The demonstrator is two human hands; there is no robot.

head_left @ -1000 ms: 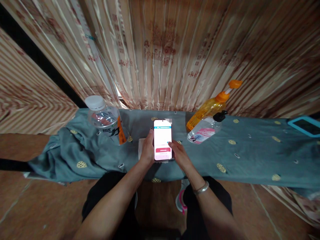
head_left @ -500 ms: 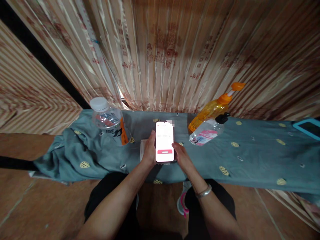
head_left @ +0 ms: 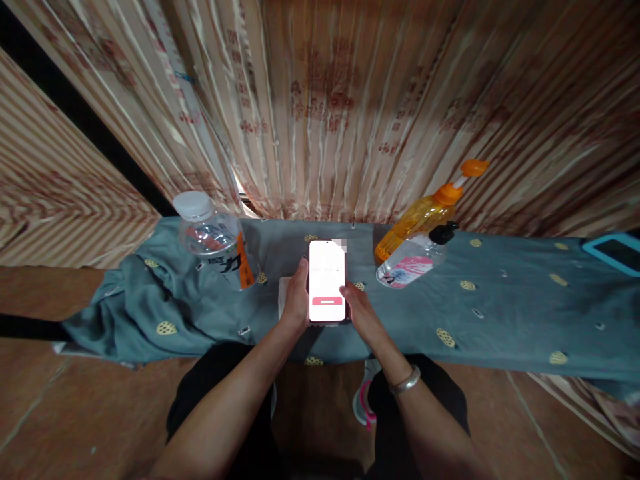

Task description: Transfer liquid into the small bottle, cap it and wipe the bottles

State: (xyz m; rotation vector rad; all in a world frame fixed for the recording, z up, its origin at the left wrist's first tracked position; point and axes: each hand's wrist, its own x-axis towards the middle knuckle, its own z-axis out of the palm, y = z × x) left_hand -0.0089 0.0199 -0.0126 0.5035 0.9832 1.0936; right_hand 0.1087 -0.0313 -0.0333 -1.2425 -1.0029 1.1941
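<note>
A smartphone (head_left: 327, 277) with a bright white screen and a red bar near its bottom is held upright over the cloth. My left hand (head_left: 297, 298) is closed on its left edge, thumb along the side. At the right edge my right hand (head_left: 361, 311) grips it too, the thumb tip at the screen's border. Most fingers of both hands are hidden behind the phone. Below it, a pale folded cloth or tissue (head_left: 284, 303) lies partly covered by the phone and my left hand.
On the grey-green cloth (head_left: 505, 320) a clear bottle with a white cap (head_left: 220, 250) stands left. To the right are an orange pump bottle (head_left: 417, 223) and a clear black-pump bottle (head_left: 413, 263). A blue-framed device (head_left: 615, 253) lies far right. A curtain (head_left: 325, 133) hangs behind.
The whole view has shifted slightly, so everything appears a little further left and higher. Both hands keep the same hold on the smartphone.
</note>
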